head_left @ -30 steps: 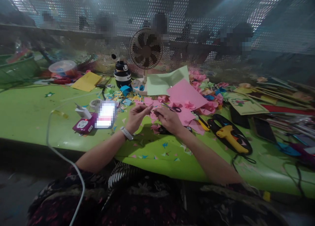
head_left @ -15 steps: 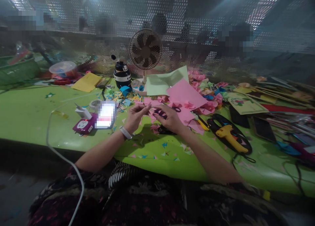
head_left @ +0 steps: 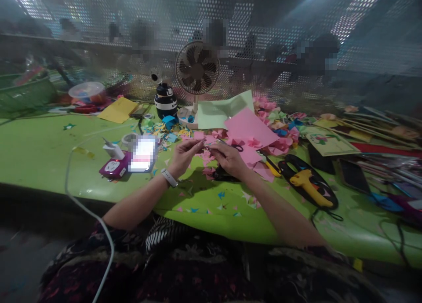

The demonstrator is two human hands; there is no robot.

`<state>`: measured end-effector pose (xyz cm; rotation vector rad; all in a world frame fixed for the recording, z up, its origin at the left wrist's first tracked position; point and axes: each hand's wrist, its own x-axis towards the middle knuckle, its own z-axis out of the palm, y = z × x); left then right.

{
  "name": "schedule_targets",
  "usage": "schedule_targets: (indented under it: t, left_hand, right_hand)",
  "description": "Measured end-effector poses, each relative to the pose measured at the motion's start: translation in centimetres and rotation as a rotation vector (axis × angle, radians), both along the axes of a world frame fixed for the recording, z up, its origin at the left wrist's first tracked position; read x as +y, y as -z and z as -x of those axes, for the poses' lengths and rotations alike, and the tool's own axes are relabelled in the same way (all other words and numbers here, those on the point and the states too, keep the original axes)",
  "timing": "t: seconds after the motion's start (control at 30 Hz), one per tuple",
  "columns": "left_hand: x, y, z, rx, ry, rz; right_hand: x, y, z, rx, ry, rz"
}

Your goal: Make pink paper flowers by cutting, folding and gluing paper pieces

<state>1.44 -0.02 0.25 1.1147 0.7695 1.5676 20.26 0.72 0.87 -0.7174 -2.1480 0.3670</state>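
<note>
My left hand (head_left: 183,155), with a white watch on its wrist, and my right hand (head_left: 229,158) meet over the green table (head_left: 39,153). Both pinch a small pink piece of paper (head_left: 205,149) between their fingertips. Pink paper sheets (head_left: 249,127) and folded pink paper flowers (head_left: 253,141) lie just beyond my hands. Small scissors with dark handles (head_left: 235,147) rest behind my right hand. Coloured paper scraps litter the table under my wrists.
A phone (head_left: 142,153) and a purple power strip (head_left: 114,167) with a white cable lie to the left. A yellow glue gun (head_left: 310,186) lies on a black mat at the right. A small fan (head_left: 197,70) and dark bottle (head_left: 165,101) stand behind. Card sheets are stacked far right.
My right hand drew back slightly and then closed in on the left hand again, its fingers working the pink piece. The view shifted a little.
</note>
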Motion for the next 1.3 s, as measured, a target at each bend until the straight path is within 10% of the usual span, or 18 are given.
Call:
schedule_targets:
  t: [1.3]
  left_hand:
    - [1.3, -0.1, 1.2, -0.109, -0.096, 0.013]
  right_hand:
    - [0.0, -0.4, -0.2, -0.036, 0.098, -0.029]
